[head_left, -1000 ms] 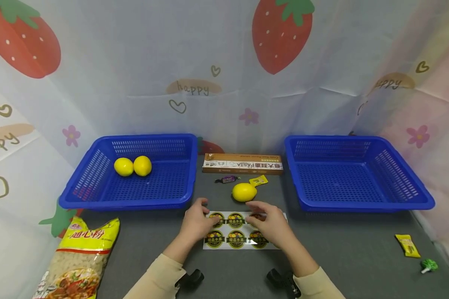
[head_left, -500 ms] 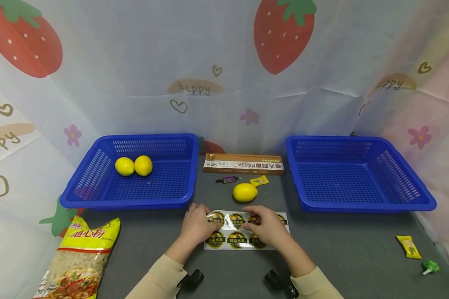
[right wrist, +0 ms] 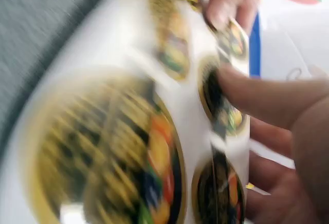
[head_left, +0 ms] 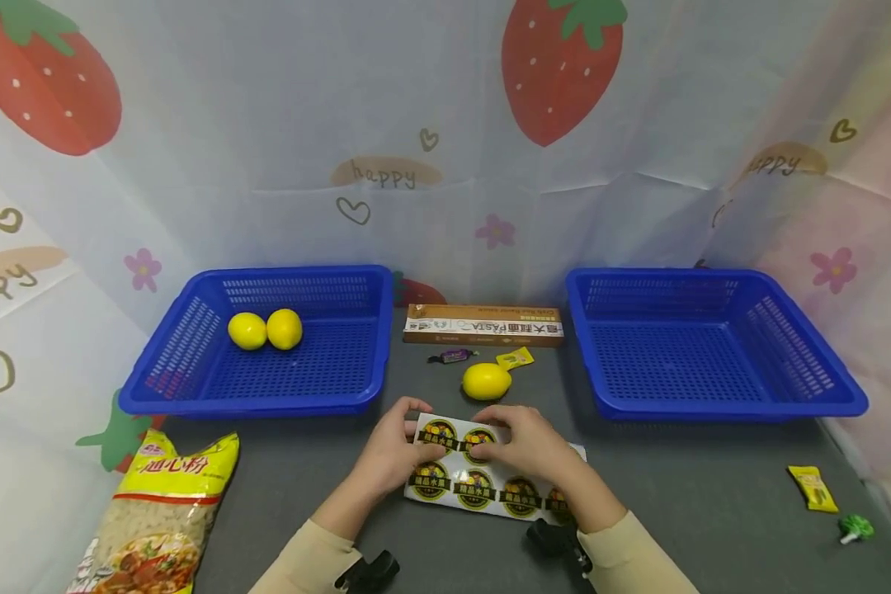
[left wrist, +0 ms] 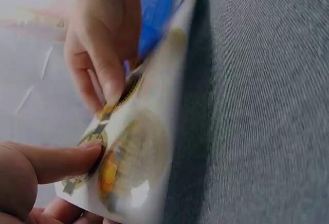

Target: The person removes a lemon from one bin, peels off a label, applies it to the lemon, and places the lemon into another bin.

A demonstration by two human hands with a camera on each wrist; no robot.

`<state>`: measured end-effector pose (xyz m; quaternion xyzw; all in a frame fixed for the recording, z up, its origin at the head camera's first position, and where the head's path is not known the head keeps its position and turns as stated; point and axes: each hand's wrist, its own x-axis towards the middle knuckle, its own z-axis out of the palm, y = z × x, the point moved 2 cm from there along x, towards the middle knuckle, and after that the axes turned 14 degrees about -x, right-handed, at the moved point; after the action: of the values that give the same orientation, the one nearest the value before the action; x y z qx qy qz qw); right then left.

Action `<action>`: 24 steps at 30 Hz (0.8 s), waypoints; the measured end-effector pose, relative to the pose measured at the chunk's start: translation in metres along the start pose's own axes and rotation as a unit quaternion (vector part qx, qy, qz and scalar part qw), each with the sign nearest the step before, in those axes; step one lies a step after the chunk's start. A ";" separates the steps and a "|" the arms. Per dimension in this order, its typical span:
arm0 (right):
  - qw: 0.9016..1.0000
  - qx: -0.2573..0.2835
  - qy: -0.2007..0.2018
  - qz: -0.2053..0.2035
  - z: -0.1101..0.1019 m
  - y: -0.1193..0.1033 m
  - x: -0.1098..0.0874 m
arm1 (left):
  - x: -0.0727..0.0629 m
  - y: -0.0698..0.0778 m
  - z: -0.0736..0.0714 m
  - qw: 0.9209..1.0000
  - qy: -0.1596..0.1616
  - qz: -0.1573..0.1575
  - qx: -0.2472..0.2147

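A white sheet of round fruit stickers (head_left: 460, 488), black and gold, is tilted up off the grey table between both hands. My left hand (head_left: 386, 452) pinches its left end, thumb on the printed face and fingers behind, as the left wrist view shows. With its thumb across a sticker in the upper row, my right hand (head_left: 529, 445) grips the far edge near the middle; in the right wrist view the fingers (right wrist: 267, 162) lie behind the sheet. A lemon (head_left: 486, 382) sits on the table just beyond the hands.
Two lemons (head_left: 266, 330) lie in the left blue basket (head_left: 252, 407); another blue basket (head_left: 728, 410) stands right. Behind the lone lemon are a pasta box (head_left: 483, 325), a purple candy (head_left: 453, 356) and a yellow packet (head_left: 516, 358). A noodle bag (head_left: 163, 511) lies front left.
The sheet lay flat on the table under my hands. Both hands have taken hold of it, and it is now raised and tilted, with its near edge shifted toward me and right.
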<state>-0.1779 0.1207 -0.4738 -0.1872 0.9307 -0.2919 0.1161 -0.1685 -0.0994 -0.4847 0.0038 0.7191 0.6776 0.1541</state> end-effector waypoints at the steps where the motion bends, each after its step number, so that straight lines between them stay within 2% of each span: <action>1: 1.000 0.005 -0.026 -0.007 -0.001 0.002 0.001 | 0.000 0.000 0.000 1.000 0.001 0.006 -0.006; 4: 0.995 0.039 -0.086 -0.032 -0.004 0.010 0.002 | -0.002 0.000 0.000 0.999 0.017 0.042 -0.009; 7: 0.991 0.071 -0.100 -0.044 -0.006 0.014 0.002 | -0.006 0.000 0.003 0.992 0.039 0.116 0.018; 10: 0.991 0.089 -0.087 -0.043 -0.007 0.015 0.000 | -0.010 -0.002 0.007 0.974 0.060 0.209 0.064; 13: 0.990 0.108 -0.084 -0.038 -0.005 0.017 -0.001 | -0.014 -0.002 0.011 0.957 0.060 0.270 0.094; 14: 0.989 0.117 -0.085 -0.038 -0.005 0.018 -0.001 | -0.014 -0.002 0.012 0.953 0.060 0.280 0.105; 16: 0.987 0.131 -0.087 -0.041 -0.003 0.019 -0.001 | -0.014 -0.002 0.012 0.951 0.053 0.281 0.117; 21: 0.984 0.144 -0.087 -0.063 -0.003 0.019 -0.002 | -0.013 -0.001 0.011 0.956 0.037 0.259 0.136; 24: 0.984 0.136 -0.082 -0.076 -0.006 0.018 -0.003 | -0.013 0.000 0.011 0.955 0.028 0.259 0.140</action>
<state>-0.1819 0.1384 -0.4789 -0.2631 0.8527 -0.4073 0.1943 -0.1541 -0.0915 -0.4824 0.1922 0.7850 0.5868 -0.0490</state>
